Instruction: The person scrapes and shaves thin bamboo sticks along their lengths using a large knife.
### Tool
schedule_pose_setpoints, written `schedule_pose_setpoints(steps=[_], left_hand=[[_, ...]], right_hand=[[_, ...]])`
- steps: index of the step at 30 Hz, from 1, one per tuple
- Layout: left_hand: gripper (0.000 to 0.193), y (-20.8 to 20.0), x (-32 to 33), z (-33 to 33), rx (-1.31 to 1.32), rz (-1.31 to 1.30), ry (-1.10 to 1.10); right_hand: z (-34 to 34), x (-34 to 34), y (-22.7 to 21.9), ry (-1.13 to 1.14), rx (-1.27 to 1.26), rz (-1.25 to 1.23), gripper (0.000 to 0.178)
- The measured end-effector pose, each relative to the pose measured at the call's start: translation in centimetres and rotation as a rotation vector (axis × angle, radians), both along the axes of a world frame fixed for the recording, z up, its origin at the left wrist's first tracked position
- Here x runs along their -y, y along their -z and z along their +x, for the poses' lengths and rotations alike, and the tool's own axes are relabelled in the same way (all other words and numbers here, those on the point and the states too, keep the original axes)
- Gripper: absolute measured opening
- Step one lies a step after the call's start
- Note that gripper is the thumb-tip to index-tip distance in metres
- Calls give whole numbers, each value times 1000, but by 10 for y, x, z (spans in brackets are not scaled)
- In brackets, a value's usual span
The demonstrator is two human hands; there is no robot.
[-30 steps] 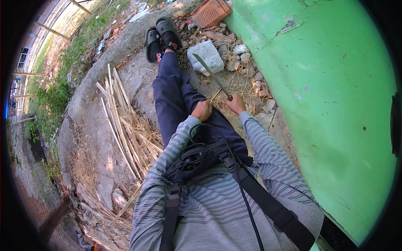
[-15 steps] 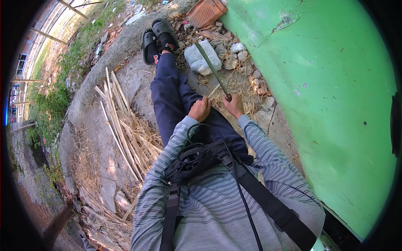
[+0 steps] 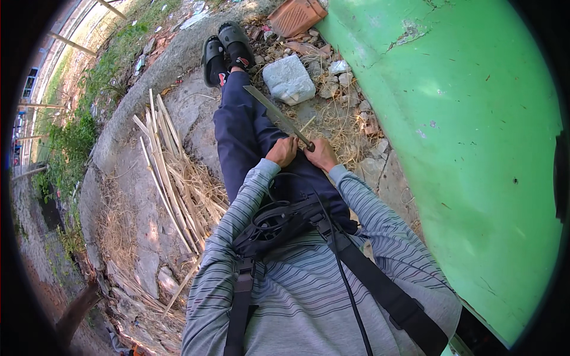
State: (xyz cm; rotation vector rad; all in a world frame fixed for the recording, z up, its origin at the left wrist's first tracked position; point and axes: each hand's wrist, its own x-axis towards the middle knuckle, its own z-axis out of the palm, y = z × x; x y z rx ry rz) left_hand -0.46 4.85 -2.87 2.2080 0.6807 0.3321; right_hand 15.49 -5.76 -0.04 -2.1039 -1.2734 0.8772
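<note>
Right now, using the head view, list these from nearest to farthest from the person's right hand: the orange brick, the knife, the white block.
From the right hand:
1. Knife: gripped in it, blade slanting up and left.
2. White block: on the ground beyond, slightly left.
3. Orange brick: past the block, near the top edge.
</note>
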Motion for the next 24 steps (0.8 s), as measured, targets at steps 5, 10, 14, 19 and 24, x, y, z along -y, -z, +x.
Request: schedule_pose_setpoints(steps=[5, 10, 14, 19, 24], left_hand=[[22, 5, -2, 5, -56, 12, 16], [21, 17, -5, -3, -112, 190, 62], [21, 16, -4, -1, -93, 175, 53], [22, 21, -4, -8, -64, 317, 91], [22, 25, -6, -9, -183, 444, 196]], right_hand=[[4, -2, 9, -11, 50, -43, 27], [-5, -13, 2, -13, 76, -45, 26], [-2, -13, 9, -2, 142, -51, 28], [-3, -16, 19, 20, 185, -5, 28], [29, -25, 21, 73, 179, -55, 27]])
